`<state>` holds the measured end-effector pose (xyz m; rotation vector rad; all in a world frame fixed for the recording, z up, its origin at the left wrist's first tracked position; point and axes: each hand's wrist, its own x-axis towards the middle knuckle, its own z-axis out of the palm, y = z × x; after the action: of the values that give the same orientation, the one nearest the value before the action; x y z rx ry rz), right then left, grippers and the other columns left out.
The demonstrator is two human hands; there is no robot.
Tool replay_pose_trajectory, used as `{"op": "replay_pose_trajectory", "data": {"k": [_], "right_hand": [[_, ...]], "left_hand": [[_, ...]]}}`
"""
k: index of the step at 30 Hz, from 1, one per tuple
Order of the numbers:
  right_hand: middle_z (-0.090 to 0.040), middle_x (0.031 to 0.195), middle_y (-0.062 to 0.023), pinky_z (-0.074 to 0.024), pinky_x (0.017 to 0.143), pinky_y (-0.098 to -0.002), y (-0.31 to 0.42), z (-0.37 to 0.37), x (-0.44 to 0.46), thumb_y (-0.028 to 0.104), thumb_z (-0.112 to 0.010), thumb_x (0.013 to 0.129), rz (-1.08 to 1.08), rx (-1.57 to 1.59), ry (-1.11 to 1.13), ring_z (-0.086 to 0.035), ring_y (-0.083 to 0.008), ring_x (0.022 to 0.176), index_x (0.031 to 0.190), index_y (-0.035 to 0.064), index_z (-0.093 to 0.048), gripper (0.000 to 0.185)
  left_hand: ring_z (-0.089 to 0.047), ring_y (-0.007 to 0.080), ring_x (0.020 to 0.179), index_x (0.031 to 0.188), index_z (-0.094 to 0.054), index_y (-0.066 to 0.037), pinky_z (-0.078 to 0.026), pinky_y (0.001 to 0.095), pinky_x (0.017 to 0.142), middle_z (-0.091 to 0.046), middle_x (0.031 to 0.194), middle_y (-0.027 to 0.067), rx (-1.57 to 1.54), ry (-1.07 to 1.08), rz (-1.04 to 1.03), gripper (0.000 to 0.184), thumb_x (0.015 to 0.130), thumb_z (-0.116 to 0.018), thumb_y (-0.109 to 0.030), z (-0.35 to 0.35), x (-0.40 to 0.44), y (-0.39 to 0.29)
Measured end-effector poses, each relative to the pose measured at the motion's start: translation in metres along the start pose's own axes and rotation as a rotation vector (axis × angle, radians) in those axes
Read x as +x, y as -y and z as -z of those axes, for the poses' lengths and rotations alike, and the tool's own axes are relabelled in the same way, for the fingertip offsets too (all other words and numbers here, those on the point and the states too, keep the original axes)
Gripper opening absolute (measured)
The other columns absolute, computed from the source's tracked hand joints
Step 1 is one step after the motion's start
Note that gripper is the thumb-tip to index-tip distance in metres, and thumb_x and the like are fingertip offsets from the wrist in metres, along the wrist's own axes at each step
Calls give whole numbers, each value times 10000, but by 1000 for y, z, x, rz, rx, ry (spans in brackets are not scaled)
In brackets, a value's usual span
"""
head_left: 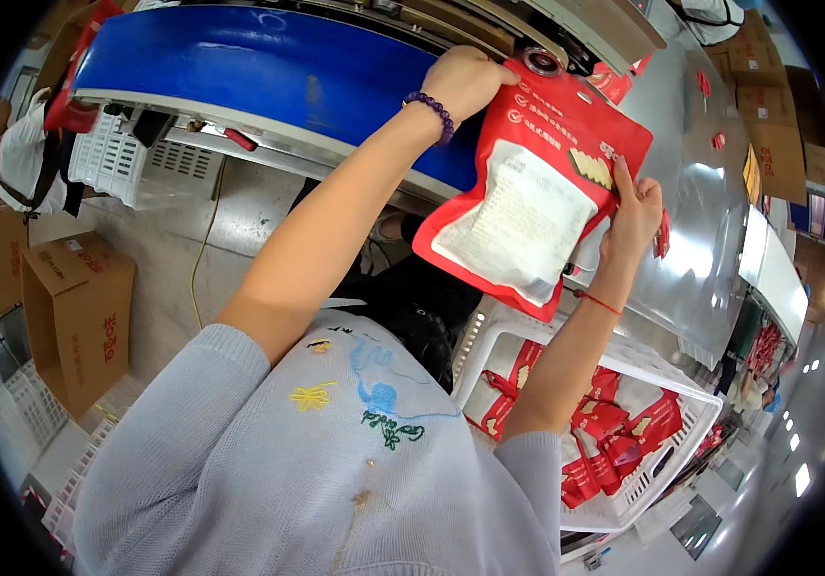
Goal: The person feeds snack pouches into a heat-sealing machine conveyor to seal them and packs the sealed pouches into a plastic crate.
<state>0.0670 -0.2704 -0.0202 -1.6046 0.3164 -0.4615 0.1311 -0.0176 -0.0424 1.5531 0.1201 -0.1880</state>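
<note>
Where near red pouch [527, 221], blue belt [268, 77] and metal table [691, 240]; cartons [770, 130] beyond.

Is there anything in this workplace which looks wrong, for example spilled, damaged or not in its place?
Nothing looks spilled, and the held red pouch shows no tear. Slightly untidy: a yellowish cable lies loose across the floor, and packed pouches lie jumbled in the white crate.

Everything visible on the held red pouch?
The red pouch looks like glossy, flexible film: rounded corners, white print with check marks, food picture, large pale panel with faint lettering. It's tilted, pale end towards the wearer, beside the blue surface. Left hand pinches an upper corner; right hand grips the side. Seal unclear.
</note>
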Motion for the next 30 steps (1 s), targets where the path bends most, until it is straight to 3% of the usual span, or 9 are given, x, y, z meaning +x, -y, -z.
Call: {"op": "replay_pose_trajectory", "data": {"k": [2,6,11,14,18,24,26,28,30], "right_hand": [[-469,654,57,-305,447,-188,0,-10,5,84,-772,806,-46,-33,31,-389,-21,528,692,158,-334,458],[-399,622,79,-234,401,-208,-14,-50,4,123,-783,798,-104,14,80,-313,-25,488,671,172,-329,474],[-478,682,19,-408,445,-241,-15,-92,-6,159,-774,812,-160,-48,186,-463,-79,543,692,126,-395,399],[-604,755,-77,-538,564,-274,-11,-108,-22,211,-711,872,-179,-44,311,-628,-150,647,824,26,-491,291],[-687,917,-180,-562,623,-284,20,-52,-68,214,-605,948,-79,93,373,-686,-199,735,987,-37,-462,292],[-593,964,-145,-491,741,-345,-27,192,-172,141,-675,855,262,-696,-999,-594,-222,835,1019,-40,-518,291],[-540,1023,-175,-442,823,-406,-59,275,-221,178,-763,763,106,-1336,-1232,-532,-291,943,1012,-48,-520,415],[-526,1052,-189,-403,888,-418,-89,320,-250,261,-801,721,-195,-1423,-1394,-488,-338,980,1054,-56,-512,543],[-590,977,-217,-450,827,-434,-124,356,-257,359,-792,732,-98,-1713,-1445,-562,-353,931,1017,-103,-545,596]], "left_hand": [[-684,286,815,873,-722,17,-506,352,765,-706,870,195,93,-80,-75,330,781,-681,-298,9,2,-1],[-665,245,697,868,-713,23,-517,337,685,-706,801,150,315,-14,-48,383,840,-645,-353,66,4,-1],[-636,183,660,870,-761,-100,-470,312,619,-670,716,88,640,-212,-288,390,932,-530,-407,143,-45,-7],[-470,67,684,856,-737,-31,-374,227,615,-584,703,-6,559,-328,-382,331,940,-592,-317,135,-96,-37],[-397,52,602,782,-690,14,-292,220,553,-494,660,-21,360,-87,-564,251,940,-594,-155,76,-143,-69],[-396,63,637,780,-680,30,-286,219,564,-485,694,-5,330,392,-464,184,913,-579,-48,-8,-167,-72],[-395,63,626,784,-692,14,-282,222,556,-496,713,2,405,503,-457,167,901,-587,-45,-25,-165,-67],[-399,65,607,789,-700,3,-279,225,542,-499,707,9,435,580,-434,168,902,-589,-52,-37,-170,-64],[-403,63,582,800,-713,-9,-283,228,519,-492,703,12,468,628,-429,146,891,-606,-48,-43,-175,-60]]}}
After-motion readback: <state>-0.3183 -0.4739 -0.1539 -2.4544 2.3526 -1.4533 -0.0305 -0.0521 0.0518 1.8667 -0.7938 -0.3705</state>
